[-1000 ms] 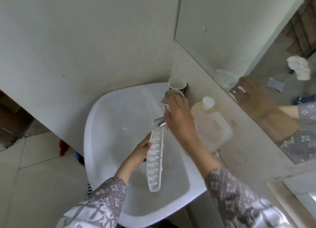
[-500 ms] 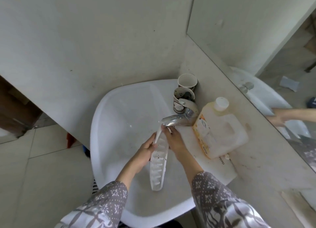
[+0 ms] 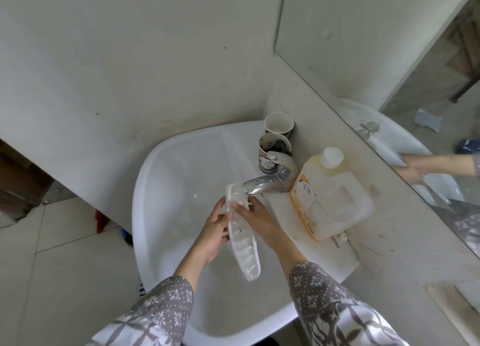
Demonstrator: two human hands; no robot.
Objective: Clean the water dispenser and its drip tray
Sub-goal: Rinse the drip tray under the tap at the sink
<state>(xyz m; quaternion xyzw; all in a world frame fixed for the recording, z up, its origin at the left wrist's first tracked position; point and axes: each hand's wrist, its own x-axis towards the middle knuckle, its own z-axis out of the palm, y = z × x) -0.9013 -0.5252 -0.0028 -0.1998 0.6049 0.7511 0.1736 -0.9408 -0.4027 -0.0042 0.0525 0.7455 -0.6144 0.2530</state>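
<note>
Right hand (image 3: 255, 217) now off the tap lever (image 3: 281, 161) and down on the drip tray grate (image 3: 242, 231) — a second ago sitting on top of the tap (image 3: 267, 183), half a second ago already dropping to the grate. Reading that as water set, scrubbing starting. Flow itself not resolvable; no clear stream under the spout.

Grate being held over the white basin (image 3: 166, 189), long axis running from just under the spout down toward the body, upper end touching or nearly touching the spout tip, lower end hanging free above the bowl. Slotted face turning up and to the right. Dark specks showing on the upper slots, so still dirty there.

Left hand (image 3: 217, 231) gripping the grate's left edge near mid-length, fingers wrapped behind, thumb on the front rim. Right hand coming in from the right side, fingertips (image 3: 237, 206) pressing flat on the slotted face near the top, palm partly behind the right edge; looking like rubbing, not a full grip. Both forearms angling in from the bottom, patterned sleeves pushed above the wrists.

Soap jug (image 3: 330, 197) standing just right of the tap, two paper cups (image 3: 275, 144) behind it. Water dispenser itself not in view; likely still to be done.
</note>
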